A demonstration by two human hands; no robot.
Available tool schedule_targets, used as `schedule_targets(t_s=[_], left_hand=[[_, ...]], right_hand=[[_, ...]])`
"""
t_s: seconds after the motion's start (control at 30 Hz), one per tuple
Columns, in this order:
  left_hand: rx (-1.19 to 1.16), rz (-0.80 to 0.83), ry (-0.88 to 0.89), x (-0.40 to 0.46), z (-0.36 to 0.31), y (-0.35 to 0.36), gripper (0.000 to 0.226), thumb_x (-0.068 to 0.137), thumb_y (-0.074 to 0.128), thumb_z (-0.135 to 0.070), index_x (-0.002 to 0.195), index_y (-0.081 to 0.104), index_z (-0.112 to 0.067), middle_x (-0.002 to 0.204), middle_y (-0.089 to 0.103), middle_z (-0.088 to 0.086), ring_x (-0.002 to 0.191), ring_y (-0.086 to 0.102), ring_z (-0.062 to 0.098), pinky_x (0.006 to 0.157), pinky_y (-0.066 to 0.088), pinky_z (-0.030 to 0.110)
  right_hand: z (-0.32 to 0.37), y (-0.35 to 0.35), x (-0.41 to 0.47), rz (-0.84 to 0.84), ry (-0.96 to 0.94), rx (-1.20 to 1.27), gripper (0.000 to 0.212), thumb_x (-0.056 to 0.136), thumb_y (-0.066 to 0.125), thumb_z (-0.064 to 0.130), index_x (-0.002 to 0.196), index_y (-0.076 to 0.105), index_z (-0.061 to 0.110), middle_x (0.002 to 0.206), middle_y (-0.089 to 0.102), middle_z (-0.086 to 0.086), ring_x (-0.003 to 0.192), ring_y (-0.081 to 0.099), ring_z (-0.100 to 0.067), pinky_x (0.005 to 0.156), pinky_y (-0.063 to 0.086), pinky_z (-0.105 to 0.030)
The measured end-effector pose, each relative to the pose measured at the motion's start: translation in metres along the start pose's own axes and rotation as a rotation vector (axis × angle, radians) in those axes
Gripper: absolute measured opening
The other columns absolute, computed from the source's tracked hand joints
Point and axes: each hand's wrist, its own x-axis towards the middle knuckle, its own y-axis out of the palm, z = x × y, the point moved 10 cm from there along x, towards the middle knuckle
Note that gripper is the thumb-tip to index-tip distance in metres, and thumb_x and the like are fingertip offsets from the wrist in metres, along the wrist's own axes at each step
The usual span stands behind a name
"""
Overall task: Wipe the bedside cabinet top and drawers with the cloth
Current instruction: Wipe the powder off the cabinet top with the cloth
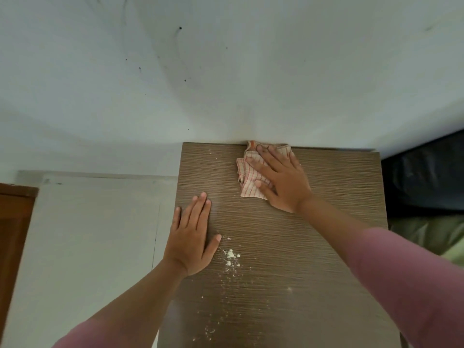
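Observation:
The bedside cabinet top (326, 247) is brown wood grain and fills the lower middle of the head view. A crumpled cloth (248, 177), white with red stripes, lies at the top's far edge against the wall. My right hand (281, 182) presses flat on the cloth with straight, spread fingers. My left hand (193, 234) rests flat on the top near its left edge, holding nothing. White powder and crumbs (231, 256) are scattered on the top just right of my left thumb and trail toward the near edge. The drawers are out of sight.
A white wall (226, 71) with dark specks stands right behind the cabinet. A pale floor (88, 234) lies to the left, with a brown wooden piece (12, 234) at the far left. On the right are a dark object (424, 177) and green fabric (431, 234).

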Motion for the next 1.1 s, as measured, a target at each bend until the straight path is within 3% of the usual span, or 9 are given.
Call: schedule_targets(t_s=[0.47,0.63,0.9,1.1], left_hand=[[0.008,-0.095,0.0,-0.003,-0.004,-0.005,0.07,0.09,0.023,-0.05,0.146,0.02,-0.008,0.157,0.014,0.006,0.144,0.008,0.021,0.116,0.008,0.048],[0.026,0.007,0.001,-0.009,-0.008,-0.002,0.071,0.094,0.023,-0.05,0.148,0.004,-0.009,0.158,-0.004,0.006,0.145,-0.003,0.021,0.116,0.003,0.045],[-0.149,-0.05,0.008,-0.164,-0.025,0.029,0.076,0.089,0.031,-0.054,0.149,0.013,-0.011,0.158,0.005,0.002,0.145,0.002,0.017,0.116,0.008,0.043],[-0.076,-0.034,-0.067,-0.216,-0.018,0.06,0.078,0.087,0.034,-0.055,0.147,0.018,-0.008,0.157,0.01,0.006,0.144,0.007,0.021,0.113,0.016,0.045]], right_hand=[[0.036,0.02,-0.082,-0.076,0.07,0.03,0.051,0.095,0.029,0.051,0.144,0.02,0.044,0.157,0.014,0.009,0.146,0.006,-0.017,0.115,-0.002,-0.047],[0.053,0.028,-0.117,-0.082,0.138,0.033,0.052,0.093,0.025,0.053,0.144,0.018,0.044,0.157,0.013,0.009,0.146,0.005,-0.016,0.116,-0.001,-0.048],[0.086,0.045,-0.182,-0.089,0.215,0.049,0.054,0.092,0.021,0.056,0.144,0.014,0.044,0.157,0.011,0.011,0.145,0.003,-0.014,0.117,0.001,-0.046],[0.106,0.056,-0.223,-0.073,0.222,0.037,0.054,0.092,0.02,0.056,0.145,0.014,0.044,0.157,0.011,0.009,0.146,0.002,-0.015,0.117,0.001,-0.048]])
